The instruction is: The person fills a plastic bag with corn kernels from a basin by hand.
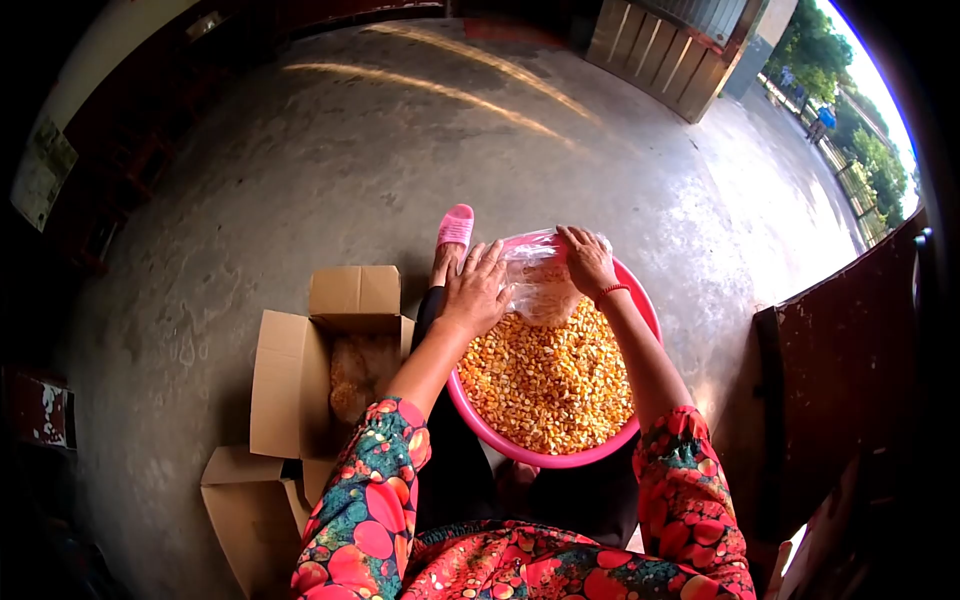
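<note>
**Q:** State the item in hand and its position.
**A:** Clear plastic bag, over the far part of the pink basin. Its lower part meets the heap of loose yellow corn kernels.

**Q:** State the hands.
**A:** The left hand lies on the bag's left side, fingers slightly apart. The right hand bends its fingers, close together, over the far right part. Both thumbs are largely hidden; whether either hand pinches the film cannot be told.

**Q:** Handling properties?
**A:** Judged by appearance: film light, limp, slippery and easily torn. Take hold at two opposite edges, gathering a fold under each thumb. Any kernels inside would add weight low down.

**Q:** Surroundings?
**A:** Left of the basin, an open cardboard box contains a translucent bag; a second cardboard box stands nearer the wearer. Beyond the left hand: a pink slipper.

**Q:** Markings?
**A:** No brand or label is legible. The wall sheet is too dim to read.
</note>
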The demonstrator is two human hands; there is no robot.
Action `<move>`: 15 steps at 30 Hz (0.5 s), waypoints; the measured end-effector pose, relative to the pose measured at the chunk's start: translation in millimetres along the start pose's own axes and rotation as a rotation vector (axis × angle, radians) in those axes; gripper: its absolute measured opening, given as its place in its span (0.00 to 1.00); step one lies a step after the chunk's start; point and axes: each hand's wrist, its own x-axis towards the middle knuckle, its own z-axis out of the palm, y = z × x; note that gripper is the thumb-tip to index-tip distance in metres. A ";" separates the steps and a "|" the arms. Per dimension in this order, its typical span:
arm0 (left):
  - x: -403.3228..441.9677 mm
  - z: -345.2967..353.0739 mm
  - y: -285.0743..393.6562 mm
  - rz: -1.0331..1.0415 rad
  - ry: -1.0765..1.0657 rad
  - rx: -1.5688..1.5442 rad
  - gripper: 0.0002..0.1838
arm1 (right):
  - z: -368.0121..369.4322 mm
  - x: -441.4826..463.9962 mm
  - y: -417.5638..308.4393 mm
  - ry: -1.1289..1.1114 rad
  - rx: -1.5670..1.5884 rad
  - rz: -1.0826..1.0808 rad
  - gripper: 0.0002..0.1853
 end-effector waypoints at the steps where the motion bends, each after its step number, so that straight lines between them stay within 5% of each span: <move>1: 0.5 -2.0 0.6 -0.049 -0.028 -0.072 0.27 | 2.3 -0.8 6.7 -0.022 -0.011 0.011 0.27; 4: 1.7 -7.7 0.5 -0.066 -0.036 -0.095 0.32 | -6.0 -2.7 7.6 -0.003 0.121 -0.011 0.25; 7: 0.9 -12.2 1.4 -0.057 -0.024 -0.110 0.37 | -35.1 -7.6 -19.2 0.245 0.134 -0.133 0.15; 10: 1.9 -15.3 0.3 -0.110 -0.064 -0.212 0.42 | -43.0 -17.9 -40.1 0.117 0.240 -0.374 0.11; 15: 1.2 -16.6 -3.0 0.022 0.020 -0.219 0.46 | -26.3 -18.3 -32.7 0.163 -0.011 -0.195 0.20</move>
